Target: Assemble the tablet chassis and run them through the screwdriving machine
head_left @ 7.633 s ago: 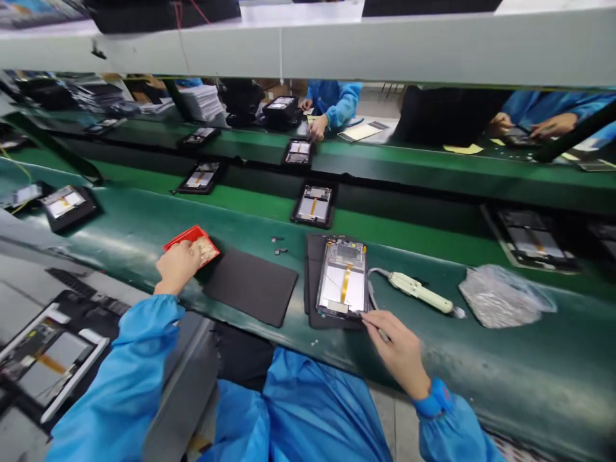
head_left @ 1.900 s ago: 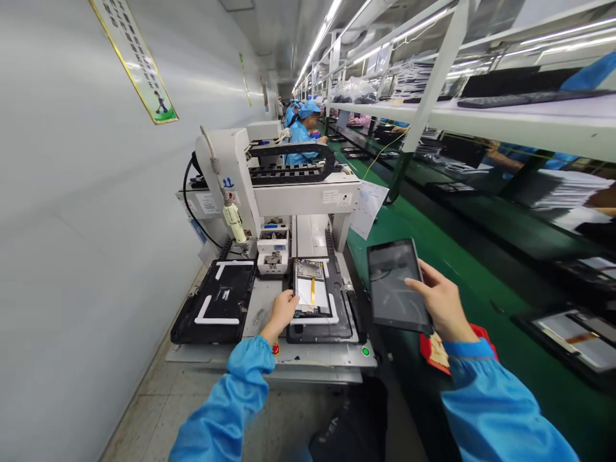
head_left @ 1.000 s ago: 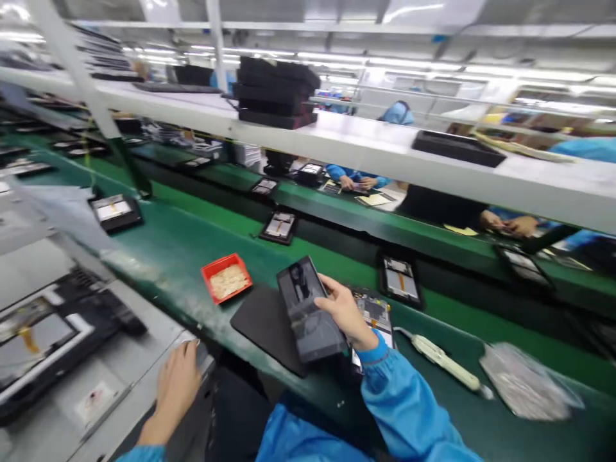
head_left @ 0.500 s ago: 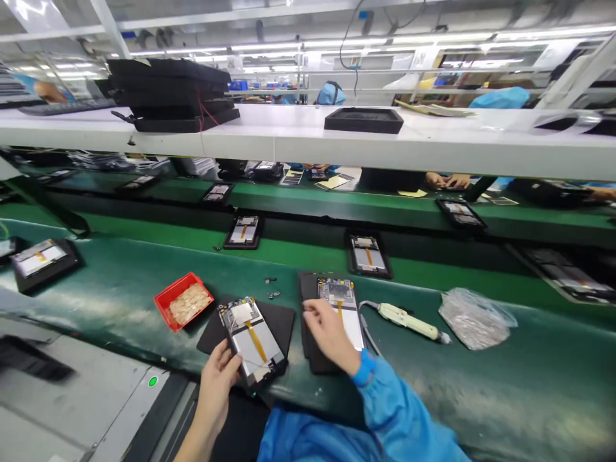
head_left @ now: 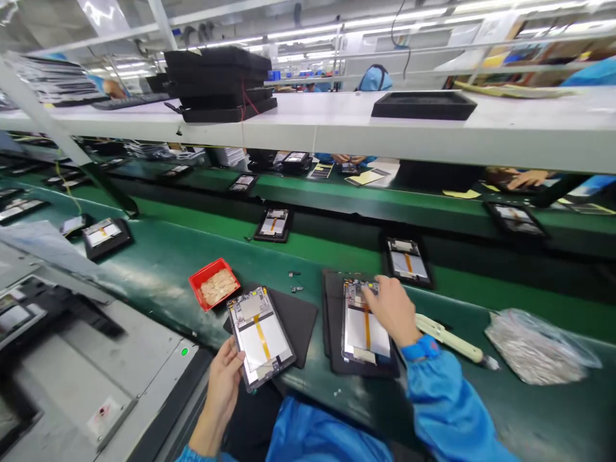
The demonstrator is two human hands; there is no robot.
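Since half a second ago, the right hand (head_left: 395, 308) has moved from the left side of a coverless silver-and-black tablet (head_left: 355, 330) to its upper right corner; whether that grip pinches it, I cannot tell. Left of it, the left hand (head_left: 222, 375) is clamped on a second coverless tablet (head_left: 249, 340), partly covering a flat black rectangular pad (head_left: 301, 317). Around them, the glossy green worktop (head_left: 163, 256) carries a red plastic tray (head_left: 197, 292) of cream pieces.
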